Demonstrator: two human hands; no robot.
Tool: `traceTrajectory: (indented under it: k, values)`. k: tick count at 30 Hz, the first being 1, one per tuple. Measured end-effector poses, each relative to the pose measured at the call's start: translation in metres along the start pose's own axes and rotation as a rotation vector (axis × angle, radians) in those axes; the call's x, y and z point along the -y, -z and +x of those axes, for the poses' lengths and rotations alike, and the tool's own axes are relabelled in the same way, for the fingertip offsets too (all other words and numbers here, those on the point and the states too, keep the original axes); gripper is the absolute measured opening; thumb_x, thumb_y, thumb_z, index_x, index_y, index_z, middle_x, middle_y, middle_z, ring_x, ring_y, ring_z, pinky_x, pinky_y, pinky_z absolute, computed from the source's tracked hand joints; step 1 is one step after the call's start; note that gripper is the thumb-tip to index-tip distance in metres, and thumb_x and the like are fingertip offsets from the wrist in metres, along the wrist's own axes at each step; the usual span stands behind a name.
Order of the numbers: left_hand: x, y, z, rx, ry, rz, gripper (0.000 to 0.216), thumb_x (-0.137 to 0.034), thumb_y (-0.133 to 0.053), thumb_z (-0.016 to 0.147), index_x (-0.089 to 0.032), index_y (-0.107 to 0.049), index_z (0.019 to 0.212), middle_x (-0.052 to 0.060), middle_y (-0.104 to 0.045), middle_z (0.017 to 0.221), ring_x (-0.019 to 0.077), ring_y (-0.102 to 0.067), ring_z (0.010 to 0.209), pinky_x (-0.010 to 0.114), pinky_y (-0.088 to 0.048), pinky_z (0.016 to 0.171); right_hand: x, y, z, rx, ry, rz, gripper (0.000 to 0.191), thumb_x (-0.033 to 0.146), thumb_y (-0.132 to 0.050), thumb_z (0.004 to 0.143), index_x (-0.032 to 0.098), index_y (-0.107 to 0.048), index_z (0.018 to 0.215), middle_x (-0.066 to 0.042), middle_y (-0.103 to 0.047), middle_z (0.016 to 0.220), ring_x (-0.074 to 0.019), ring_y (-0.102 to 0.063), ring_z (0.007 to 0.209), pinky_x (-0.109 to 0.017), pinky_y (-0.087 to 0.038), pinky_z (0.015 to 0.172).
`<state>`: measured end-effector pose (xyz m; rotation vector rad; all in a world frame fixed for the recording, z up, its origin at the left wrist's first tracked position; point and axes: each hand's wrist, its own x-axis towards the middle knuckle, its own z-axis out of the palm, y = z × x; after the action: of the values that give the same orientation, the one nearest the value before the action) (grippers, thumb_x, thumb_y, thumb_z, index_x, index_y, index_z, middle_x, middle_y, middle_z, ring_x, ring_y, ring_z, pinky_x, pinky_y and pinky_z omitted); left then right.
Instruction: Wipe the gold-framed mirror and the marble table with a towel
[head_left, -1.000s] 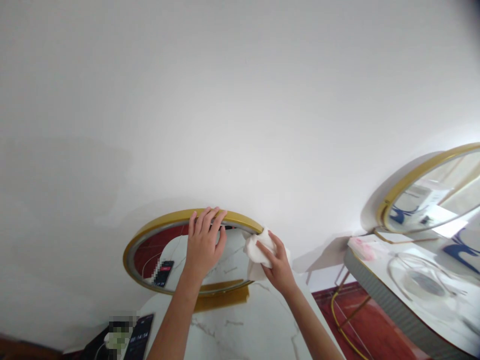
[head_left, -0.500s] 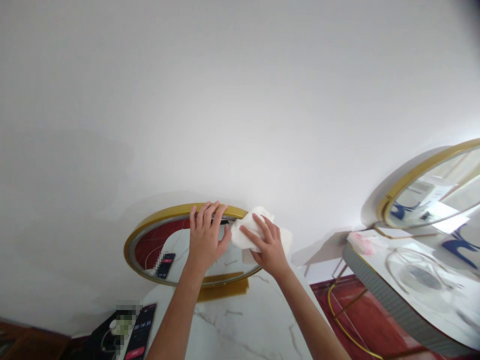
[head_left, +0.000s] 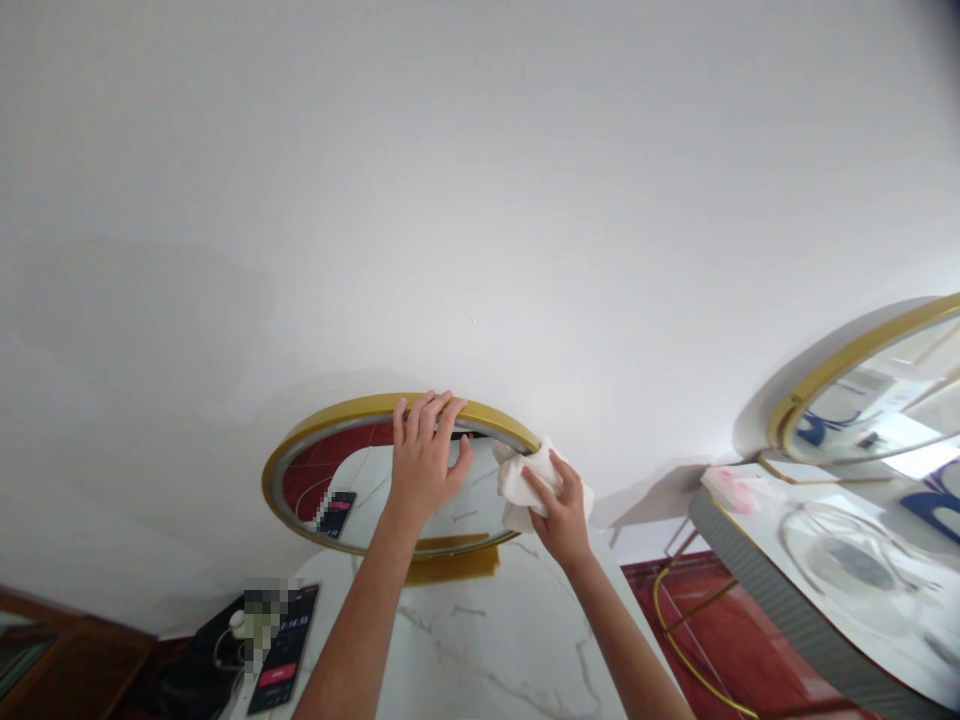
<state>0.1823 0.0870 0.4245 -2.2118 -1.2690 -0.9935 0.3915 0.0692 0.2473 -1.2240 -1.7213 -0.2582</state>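
At the back edge of our marble table (head_left: 480, 640) stands the gold-framed mirror (head_left: 465, 505). Our left hand (head_left: 426, 455) still steadies the frame's top, fingers loosely draped, not gripping. Our right hand (head_left: 564, 512), clenched around the white cloth (head_left: 519, 482), has slid from beside the left hand back down the upper-right rim, giving that stretch another wipe.

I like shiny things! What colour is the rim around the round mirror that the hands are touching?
Gold. The mirror rim shows best in the head view.
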Motion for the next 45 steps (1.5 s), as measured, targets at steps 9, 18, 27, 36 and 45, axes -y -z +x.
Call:
traceTrajectory:
  k: [9,18,27,36,45]
  values:
    - [-0.003,0.001,0.0,-0.021,-0.004,-0.006,0.042,-0.025,-0.048,0.081,-0.02,-0.05,0.123,0.009,-0.052,0.127,0.0255,-0.038,0.125,0.049,-0.012,0.111,-0.024,-0.002,-0.062,0.157,-0.081,-0.152,0.067,0.008,-0.053,0.073,0.037,-0.042,0.132,-0.004,-0.02,0.148,-0.0309,-0.037,0.121,-0.052,-0.04,0.094]
    - [-0.005,0.003,-0.003,-0.026,0.003,0.014,0.041,-0.025,-0.047,0.082,-0.02,-0.05,0.122,0.009,-0.052,0.127,0.0256,-0.038,0.125,0.049,-0.012,0.111,-0.005,0.024,-0.031,0.056,-0.057,-0.195,0.07,0.011,-0.053,0.078,0.042,-0.032,0.137,0.0,-0.012,0.151,-0.032,-0.035,0.121,-0.053,-0.036,0.096]
    - [-0.007,0.006,-0.002,-0.009,0.011,0.004,0.044,-0.023,-0.048,0.081,-0.02,-0.049,0.125,0.009,-0.051,0.128,0.0258,-0.037,0.126,0.05,-0.012,0.112,0.002,0.013,-0.037,0.124,-0.062,-0.361,0.075,0.009,-0.052,0.076,0.043,-0.026,0.139,0.001,-0.013,0.151,-0.0355,-0.038,0.118,-0.055,-0.04,0.09]
    - [-0.019,-0.019,-0.046,-0.132,0.036,-0.18,0.049,-0.015,-0.043,0.081,-0.021,-0.042,0.131,0.012,-0.046,0.133,0.0262,-0.035,0.13,0.051,-0.024,0.107,-0.006,-0.005,-0.099,0.284,-0.148,-0.323,0.079,0.008,-0.047,0.074,0.04,-0.021,0.141,-0.001,-0.026,0.147,-0.0297,-0.046,0.112,-0.046,-0.047,0.08]
    - [-0.052,-0.151,-0.226,0.472,1.374,-1.203,0.02,-0.015,-0.057,0.062,-0.023,-0.062,0.08,0.004,-0.061,0.1,0.024,-0.052,0.11,0.039,-0.036,0.099,-0.002,0.013,-0.09,0.121,-0.231,-0.237,0.06,0.028,-0.052,0.083,0.036,-0.031,0.139,-0.006,-0.03,0.141,-0.0316,-0.044,0.114,-0.048,-0.044,0.09]
